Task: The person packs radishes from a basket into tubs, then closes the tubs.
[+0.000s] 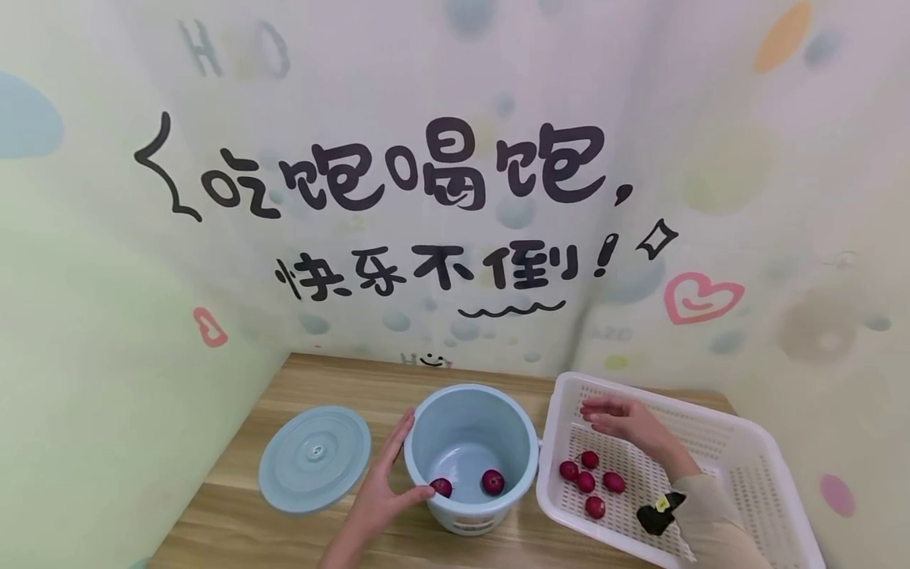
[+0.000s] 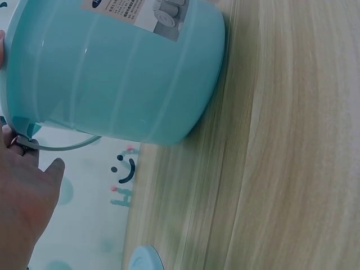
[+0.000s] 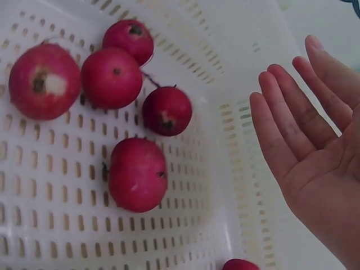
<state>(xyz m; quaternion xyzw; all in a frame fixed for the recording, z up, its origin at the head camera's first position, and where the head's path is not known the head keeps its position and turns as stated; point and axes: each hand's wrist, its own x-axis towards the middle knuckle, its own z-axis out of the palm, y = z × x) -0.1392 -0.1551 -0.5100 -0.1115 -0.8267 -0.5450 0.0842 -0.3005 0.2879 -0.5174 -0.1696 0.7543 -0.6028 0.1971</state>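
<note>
A light blue bucket (image 1: 472, 518) stands upright on the table, two red radishes (image 1: 493, 482) at its bottom. My left hand (image 1: 380, 494) holds the bucket's left side, thumb over the near rim and fingers along the outer wall. In the left wrist view, the fingers of that hand (image 2: 25, 191) lie by the rim where the thin handle (image 2: 67, 147) joins. Over the white basket (image 1: 782, 466), my right hand (image 1: 629, 427) is held with nothing in it, fingers extended. Several red radishes (image 3: 138, 174) lie on the basket's slotted floor, apart from the right hand (image 3: 320, 152).
A round blue lid (image 1: 315, 458) lies flat on the wooden table (image 1: 249, 537), left of the bucket. The basket stands close beside the bucket on the right. Behind the table hangs a printed curtain (image 1: 426, 340) with dark lettering. A black piece with a yellow tag (image 1: 657, 514) sits by the right sleeve.
</note>
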